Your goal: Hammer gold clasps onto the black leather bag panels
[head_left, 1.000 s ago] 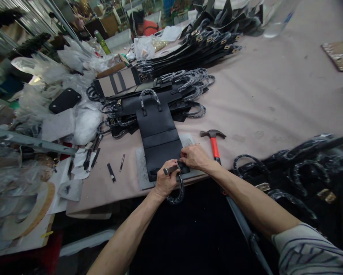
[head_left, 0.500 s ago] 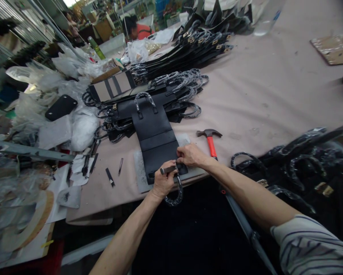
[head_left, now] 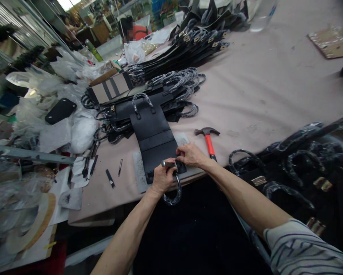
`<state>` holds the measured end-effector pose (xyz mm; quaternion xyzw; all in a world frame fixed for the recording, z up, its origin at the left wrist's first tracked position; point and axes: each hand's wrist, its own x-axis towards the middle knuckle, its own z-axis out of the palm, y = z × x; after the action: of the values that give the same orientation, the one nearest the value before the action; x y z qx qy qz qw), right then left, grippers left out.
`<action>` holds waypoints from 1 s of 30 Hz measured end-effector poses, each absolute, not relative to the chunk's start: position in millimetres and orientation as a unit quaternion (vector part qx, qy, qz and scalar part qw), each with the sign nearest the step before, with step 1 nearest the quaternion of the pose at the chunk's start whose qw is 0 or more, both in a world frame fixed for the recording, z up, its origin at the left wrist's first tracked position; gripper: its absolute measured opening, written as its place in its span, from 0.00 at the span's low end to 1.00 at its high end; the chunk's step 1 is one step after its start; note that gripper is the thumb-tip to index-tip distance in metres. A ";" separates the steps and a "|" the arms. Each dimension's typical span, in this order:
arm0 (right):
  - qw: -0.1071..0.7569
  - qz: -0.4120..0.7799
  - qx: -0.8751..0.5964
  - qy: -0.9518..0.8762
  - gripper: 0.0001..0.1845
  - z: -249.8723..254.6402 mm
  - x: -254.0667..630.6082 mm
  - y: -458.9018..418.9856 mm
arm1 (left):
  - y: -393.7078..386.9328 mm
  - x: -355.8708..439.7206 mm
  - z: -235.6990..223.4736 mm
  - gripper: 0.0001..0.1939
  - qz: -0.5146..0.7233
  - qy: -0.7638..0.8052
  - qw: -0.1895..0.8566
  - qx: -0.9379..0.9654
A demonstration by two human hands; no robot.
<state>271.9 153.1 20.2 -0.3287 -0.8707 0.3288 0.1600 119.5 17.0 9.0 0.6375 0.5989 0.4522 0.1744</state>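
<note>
A black leather bag panel [head_left: 155,128] lies lengthwise before me, its near end on a grey slab [head_left: 138,172]. My left hand [head_left: 162,180] is closed around a short metal rod-like tool [head_left: 167,164] at the panel's near edge. Just to the right, my right hand [head_left: 192,154] pinches at the same edge, and what its fingertips hold is too small to make out. A plastic-wrapped handle [head_left: 173,201] loops down from the near end, below the left hand. Another wrapped handle [head_left: 142,97] stands at the panel's far end.
A claw hammer [head_left: 208,141] with a red grip lies right of the slab. Two slim tools, one a dark forked one [head_left: 110,178], lie to the left. Stacked bag panels [head_left: 185,86] spread behind, more bags [head_left: 274,172] sit right, and plastic bags [head_left: 85,130] crowd the left.
Both hands stay at the panel's near edge with nearly the same grip. The tool in my left hand has tilted slightly, and the whole view has shifted a little.
</note>
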 end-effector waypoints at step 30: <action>0.241 0.543 -0.516 -0.617 0.19 121.0 351.5 96.8 | 25.6 124.6 23.4 0.07 0.418 0.627 0.260 0.604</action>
<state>351.5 96.8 121.0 -0.5162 -0.6170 0.5428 0.2413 124.6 25.6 23.4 0.6037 0.6270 0.4181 0.2599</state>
